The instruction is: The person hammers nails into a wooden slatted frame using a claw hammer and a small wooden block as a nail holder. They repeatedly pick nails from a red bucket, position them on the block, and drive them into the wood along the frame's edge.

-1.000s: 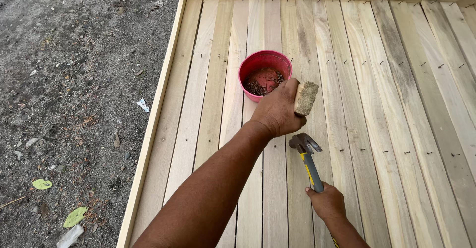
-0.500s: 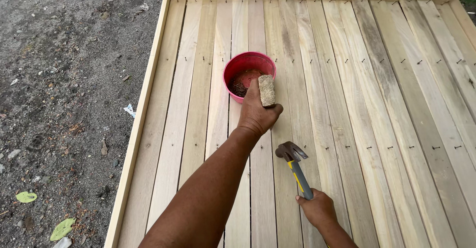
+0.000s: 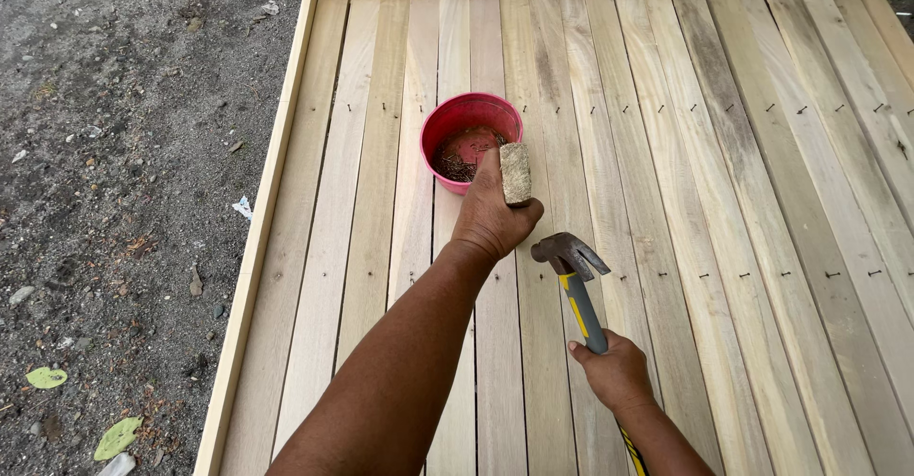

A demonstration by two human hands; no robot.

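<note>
Nearest to me, my right hand (image 3: pixel 617 373) is wrapped tight round the lower handle of a claw hammer (image 3: pixel 577 290), its grip closed on the grey and yellow shaft. The steel head sits raised just above the slatted wooden platform (image 3: pixel 724 200), claw pointing up and away. I judge the hammer head-heavy and stiff, and the coated handle should not slip; holding it low as I do gives swing, though a hold nearer the head would give more control.

A little farther out, my left hand (image 3: pixel 493 214) reaches forward, its grip closed on a small rectangular block (image 3: pixel 515 173), pale and rough-faced, which stands upright between thumb and fingers. It looks light, hard and grainy, easy to hold by its long sides. Whether it is wood or stone I cannot tell.

Just beyond the left hand, touching its far edge in view, stands a red plastic bowl (image 3: pixel 447 128) on the slats, holding what look like rusty nails, loose and prickly to pick from.

To the left of the platform lies bare dirt ground (image 3: pixel 124 152) with a few fallen leaves.

Compared with half a second ago, the left hand and block sit slightly nearer to me from the bowl, and the hammer head has come closer to the left wrist.
</note>
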